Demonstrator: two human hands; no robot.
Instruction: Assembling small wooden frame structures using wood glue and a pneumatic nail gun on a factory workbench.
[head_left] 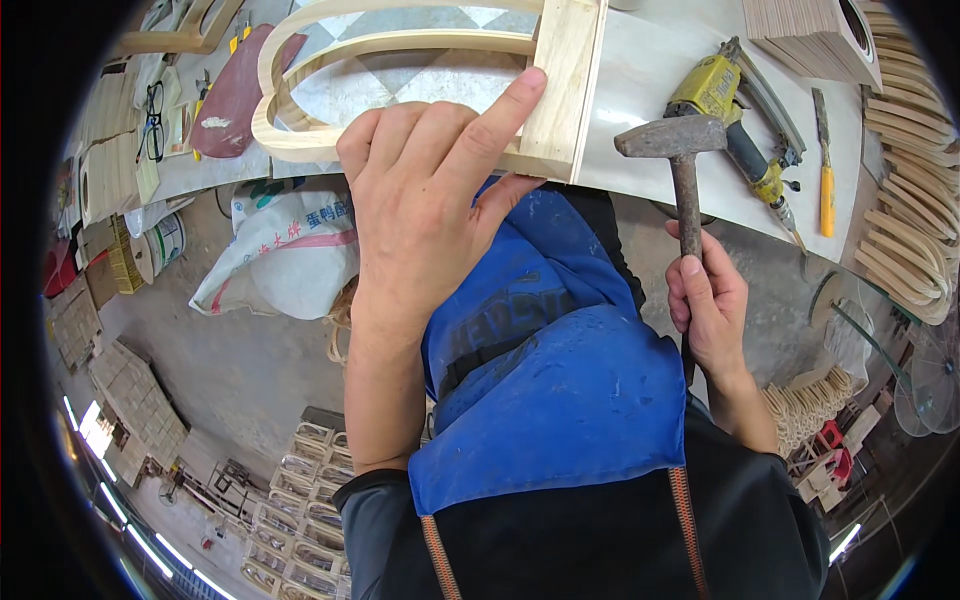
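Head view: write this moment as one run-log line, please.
left hand: on wooden frame | right hand: gripping hammer | nail gun and chisel: on table

Grey floor (255, 375) is exposed below-left of the left hand (425, 190). White-topped table (632, 85) is set beyond the right hand (714, 300). Tube lights (150, 550) are seen lit, far lower left of the left hand; fan (932, 390) is placed well right of the right hand.

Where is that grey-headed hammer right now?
In the head view, the grey-headed hammer is right of centre, gripped in the right hand, just left of the yellow-and-black power tool on the pale tabletop.
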